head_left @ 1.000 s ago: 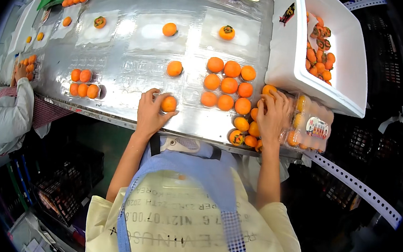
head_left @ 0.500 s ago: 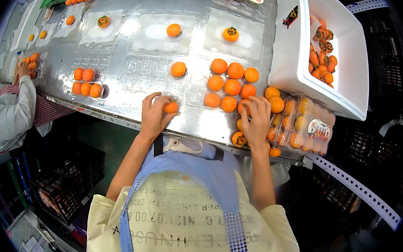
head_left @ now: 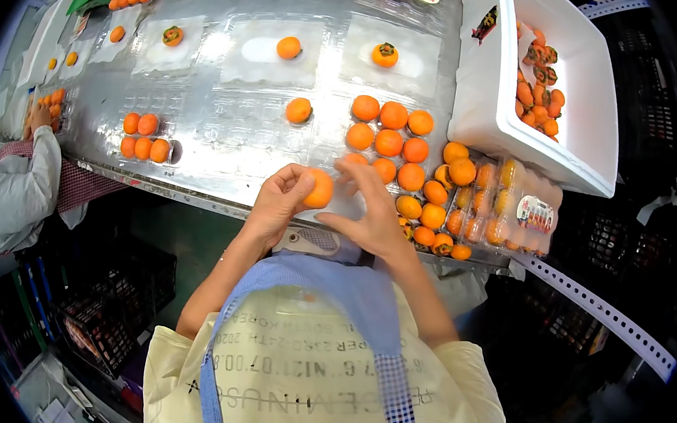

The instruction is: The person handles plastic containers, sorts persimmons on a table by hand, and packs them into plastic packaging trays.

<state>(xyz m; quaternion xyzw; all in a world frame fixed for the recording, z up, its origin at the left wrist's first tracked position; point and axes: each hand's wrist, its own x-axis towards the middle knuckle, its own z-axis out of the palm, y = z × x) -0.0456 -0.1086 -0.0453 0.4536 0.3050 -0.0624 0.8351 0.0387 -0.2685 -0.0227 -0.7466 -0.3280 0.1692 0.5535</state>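
Note:
My left hand [head_left: 278,200] pinches an orange persimmon [head_left: 319,189] above the table's front edge. Just right of that fruit is my right hand [head_left: 376,214], its thumb and fingers spread, holding nothing. Behind it, a clear plastic tray holds rows of persimmons [head_left: 389,143], part of the nearest row hidden by my fingers. Loose persimmons [head_left: 433,216] lie to the right of this hand. Beyond my left hand, one persimmon [head_left: 299,110] sits in another clear tray [head_left: 242,120].
A white foam box [head_left: 494,104] with persimmons inside stands at the right. Beside it is a labelled clear pack [head_left: 535,217]. Lined trays [head_left: 392,37] with single persimmons lie at the back. At far left, a co-worker's sleeve [head_left: 36,168] reaches to the metal table [head_left: 190,172].
My left hand has raised the persimmon off the table area and moved right. My right hand has left the fruit at the tray's right side and swung left, opening beside the held persimmon.

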